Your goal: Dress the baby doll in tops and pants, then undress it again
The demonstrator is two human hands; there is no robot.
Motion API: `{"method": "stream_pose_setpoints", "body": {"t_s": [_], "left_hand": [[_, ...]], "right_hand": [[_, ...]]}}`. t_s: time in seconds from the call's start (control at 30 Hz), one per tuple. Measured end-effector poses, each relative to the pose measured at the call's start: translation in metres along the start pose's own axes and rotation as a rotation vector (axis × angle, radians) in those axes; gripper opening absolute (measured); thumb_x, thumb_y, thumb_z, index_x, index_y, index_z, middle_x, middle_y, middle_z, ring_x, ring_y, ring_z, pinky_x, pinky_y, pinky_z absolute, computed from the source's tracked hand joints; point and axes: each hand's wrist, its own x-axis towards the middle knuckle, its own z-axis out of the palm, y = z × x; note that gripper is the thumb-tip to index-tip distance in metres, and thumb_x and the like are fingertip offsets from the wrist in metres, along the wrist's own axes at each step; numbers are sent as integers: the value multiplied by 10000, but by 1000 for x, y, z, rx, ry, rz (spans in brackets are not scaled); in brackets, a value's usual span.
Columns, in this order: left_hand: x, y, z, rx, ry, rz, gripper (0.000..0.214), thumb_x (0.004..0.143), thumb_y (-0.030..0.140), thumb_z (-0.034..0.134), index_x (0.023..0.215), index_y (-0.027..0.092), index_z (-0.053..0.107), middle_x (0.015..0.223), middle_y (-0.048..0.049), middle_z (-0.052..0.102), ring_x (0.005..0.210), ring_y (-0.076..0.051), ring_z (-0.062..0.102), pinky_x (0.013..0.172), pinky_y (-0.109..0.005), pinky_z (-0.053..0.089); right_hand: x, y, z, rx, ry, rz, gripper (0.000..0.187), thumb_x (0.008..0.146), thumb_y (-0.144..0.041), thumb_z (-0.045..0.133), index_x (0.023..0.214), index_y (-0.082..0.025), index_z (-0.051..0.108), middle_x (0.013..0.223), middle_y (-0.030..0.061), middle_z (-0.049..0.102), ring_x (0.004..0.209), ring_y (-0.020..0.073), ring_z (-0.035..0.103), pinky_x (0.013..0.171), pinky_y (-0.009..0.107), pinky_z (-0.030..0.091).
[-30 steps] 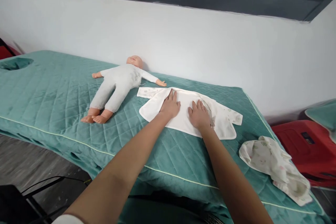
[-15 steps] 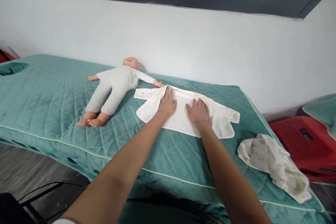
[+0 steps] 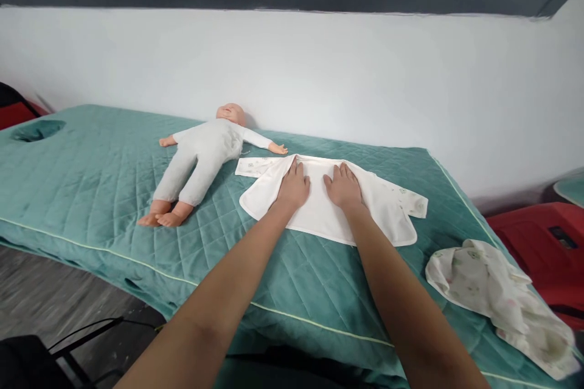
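A white baby shirt (image 3: 319, 219) lies spread on the bed with its front panels folded outward and its patterned sleeves stretched to both sides. My left hand (image 3: 293, 187) rests flat on the left part of the shirt, fingers extended toward the collar. On the right part, my right hand (image 3: 343, 187) also lies flat with its fingers apart. Neither hand grips the cloth. To the left of the shirt, a baby doll (image 3: 203, 149) in a white body suit lies on its back, one hand close to the shirt's left sleeve.
The green quilted bedspread (image 3: 100, 176) covers a bed against a white wall (image 3: 292, 73). A crumpled patterned baby garment (image 3: 497, 292) lies at the right end. Beyond it stands a red plastic object (image 3: 542, 243). A hole (image 3: 39, 130) shows in the bed's far left.
My right hand has slid slightly inward and up, and the right panel now lies flatter. My left hand stays on the shirt. The view has turned a little.
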Motion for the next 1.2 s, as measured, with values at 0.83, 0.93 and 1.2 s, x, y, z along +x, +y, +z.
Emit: {"method": "stream_pose_setpoints", "body": {"t_s": [0.83, 0.93, 1.2], "left_hand": [[-90, 19, -10, 154, -81, 185, 568, 1032, 279, 234, 1515, 27, 395, 1622, -175, 341, 1540, -273, 261, 1250, -448, 266], [-128, 14, -22, 136, -77, 289, 571, 1052, 334, 217, 1513, 54, 406, 1612, -154, 371, 1528, -275, 291, 1252, -469, 277], [-236, -56, -84, 15, 38, 487, 640, 992, 265, 503, 1577, 134, 277, 1616, -107, 384, 1525, -220, 307, 1231, -400, 367]], "right_hand": [[-107, -18, -15, -64, -36, -249, 590, 1057, -366, 223, 1557, -84, 355, 1651, 160, 274, 1543, 287, 231, 1224, 496, 231], [-146, -14, -18, -44, 39, -296, 584, 1059, -386, 237, 1541, -98, 396, 1635, 154, 318, 1530, 287, 272, 1212, 500, 272], [-256, -16, -8, -43, 245, -500, 694, 1012, -476, 412, 1620, -202, 218, 1629, 116, 347, 1465, 335, 399, 1101, 526, 440]]}}
